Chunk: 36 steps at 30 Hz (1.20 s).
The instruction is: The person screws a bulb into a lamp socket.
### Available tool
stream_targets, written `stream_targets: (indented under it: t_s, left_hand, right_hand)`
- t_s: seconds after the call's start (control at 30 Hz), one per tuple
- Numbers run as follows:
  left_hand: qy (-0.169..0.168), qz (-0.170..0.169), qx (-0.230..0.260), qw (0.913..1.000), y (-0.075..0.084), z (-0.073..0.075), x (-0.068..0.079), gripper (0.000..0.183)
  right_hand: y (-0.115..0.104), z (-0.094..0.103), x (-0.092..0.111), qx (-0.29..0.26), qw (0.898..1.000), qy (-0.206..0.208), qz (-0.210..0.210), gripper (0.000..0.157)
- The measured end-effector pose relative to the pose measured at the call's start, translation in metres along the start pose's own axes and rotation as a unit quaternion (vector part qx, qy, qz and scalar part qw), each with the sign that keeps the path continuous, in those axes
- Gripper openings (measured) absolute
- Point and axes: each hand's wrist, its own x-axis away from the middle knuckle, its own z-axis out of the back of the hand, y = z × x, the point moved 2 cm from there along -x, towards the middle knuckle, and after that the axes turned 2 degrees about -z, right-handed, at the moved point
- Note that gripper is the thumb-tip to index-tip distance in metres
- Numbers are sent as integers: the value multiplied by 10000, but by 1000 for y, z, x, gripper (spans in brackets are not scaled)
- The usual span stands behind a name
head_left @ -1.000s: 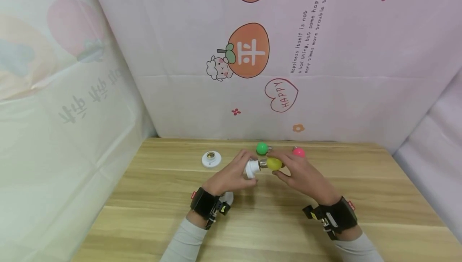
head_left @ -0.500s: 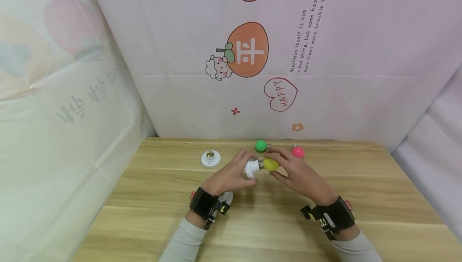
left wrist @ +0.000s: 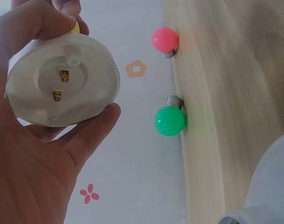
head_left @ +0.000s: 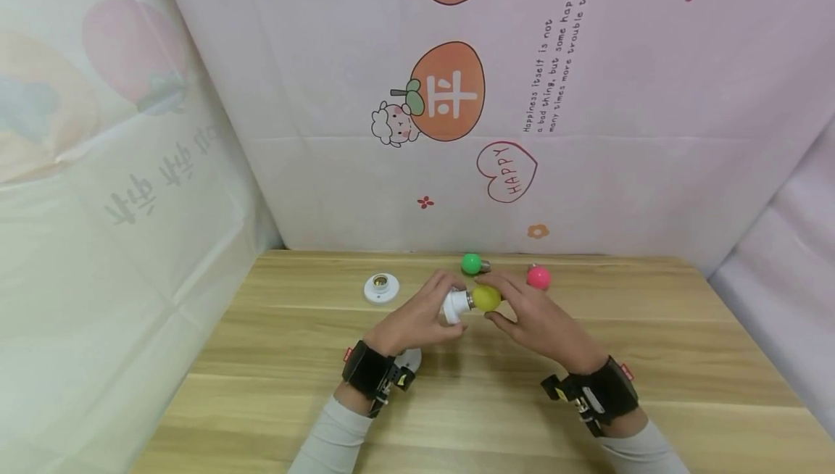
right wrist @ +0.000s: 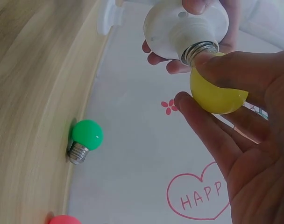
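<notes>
My left hand (head_left: 417, 318) grips a white lamp socket (head_left: 454, 306) by its round base, above the table. In the left wrist view the underside of that socket (left wrist: 62, 95) shows two brass contacts. A yellow light bulb (head_left: 485, 298) sits between the thumb and fingers of my right hand (head_left: 544, 325). In the right wrist view the yellow bulb (right wrist: 216, 95) has its metal thread partly inside the socket's mouth (right wrist: 193, 42), with some thread still showing. The bulb and socket lie tilted, in line with each other.
A second white socket (head_left: 381, 289) stands on the wooden table (head_left: 293, 358) at the back left, and another (head_left: 411, 359) is partly hidden by my left wrist. A green bulb (head_left: 472, 264) and a pink bulb (head_left: 538, 277) lie near the back, before a printed cloth (head_left: 352, 191).
My right hand has shifted left with the yellow bulb, bringing it closer to the socket, and less of the metal thread shows. The left hand has stayed nearly still.
</notes>
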Motion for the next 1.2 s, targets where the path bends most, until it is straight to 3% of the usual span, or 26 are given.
stream_targets:
  t_s: [0.6, 1.2]
  left_hand:
    - [-8, 61, 391, 9992, -2, -4, -1, 53]
    - [-45, -97, 215, 9997, 3, -3, -1, 51]
  right_hand:
    - [-1, 3, 2, -324, 9992, -72, -233, 55]
    - [-3, 4, 3, -507, 9981, -93, -349, 54]
